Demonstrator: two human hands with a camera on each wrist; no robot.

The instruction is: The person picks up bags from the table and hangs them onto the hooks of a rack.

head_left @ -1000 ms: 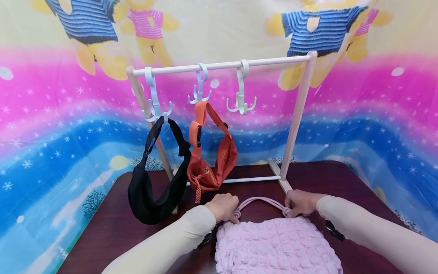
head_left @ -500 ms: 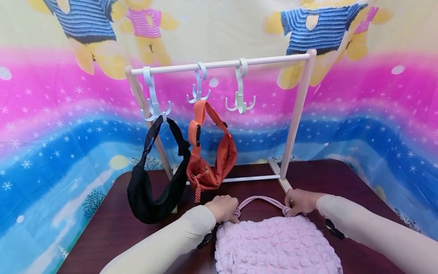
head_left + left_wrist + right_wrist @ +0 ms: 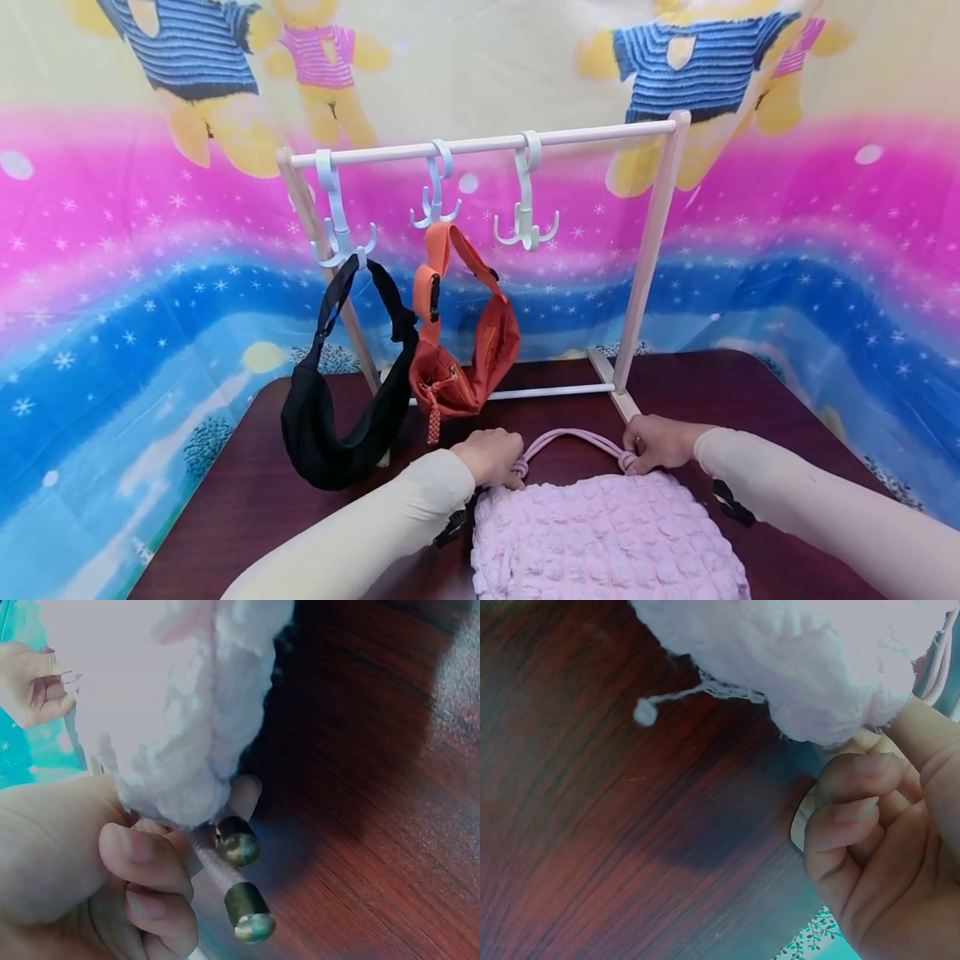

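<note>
A pale pink puckered-fabric bag (image 3: 603, 537) lies near the table's front, its looped cord handle (image 3: 567, 433) pointing away from me. My left hand (image 3: 489, 456) pinches the bag's upper left corner by the knotted cord. At the upper right corner, my right hand (image 3: 662, 442) grips the other knot. Two metal-tipped cord ends (image 3: 251, 915) poke out past the curled left fingers in the left wrist view. In the right wrist view, the fingers (image 3: 844, 825) of my right hand curl under the bag's edge, and a thin loose thread (image 3: 646, 711) dangles from the fabric.
Behind the hands stands a rack with a white top rail (image 3: 600, 135). A black bag (image 3: 322, 425) hangs from its left hook, an orange bag (image 3: 465, 358) from the middle hook. The right hook (image 3: 527, 221) carries nothing. The dark wooden table (image 3: 240, 500) spreads beneath.
</note>
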